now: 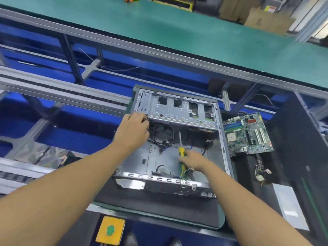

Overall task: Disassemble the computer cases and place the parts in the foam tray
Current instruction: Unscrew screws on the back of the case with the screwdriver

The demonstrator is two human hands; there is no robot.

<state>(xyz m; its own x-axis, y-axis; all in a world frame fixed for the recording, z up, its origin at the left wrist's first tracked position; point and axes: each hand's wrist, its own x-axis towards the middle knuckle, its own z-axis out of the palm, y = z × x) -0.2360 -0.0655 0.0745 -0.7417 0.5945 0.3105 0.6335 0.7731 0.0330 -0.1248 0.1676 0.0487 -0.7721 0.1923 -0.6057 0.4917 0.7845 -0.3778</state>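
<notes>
The left hand (132,128) covers the left wall of the computer case (156,157), just below the left end of the drive cage (177,110). Its fingers (142,118) curl inward there, but the hand itself hides what they close on, a cable or the wall's edge; I cannot tell which. The right hand (194,160) hides the middle of a screwdriver (181,151). Its fingers are clamped round the yellow and green handle, and the bare shaft points toward the top of the frame. The screwdriver's tip is lost among black cables (159,132). Motion blur smears the aluminium rails in the left half of the frame.

The case lies on its side in the middle of the frame, on a dark surface (159,208), with its side panel off. Its grey metal floor is mostly bare. The cage, with four rectangular cutouts, spans its far end. A thin green and yellow wire trails over the near rim.

A motherboard (248,134) lies flat just right of the case on a black pad; whether this is foam is unclear. Below it trails a loose cable bundle (262,173) with pale connectors. A yellow box with a green button (110,229) sits at the bottom edge.
</notes>
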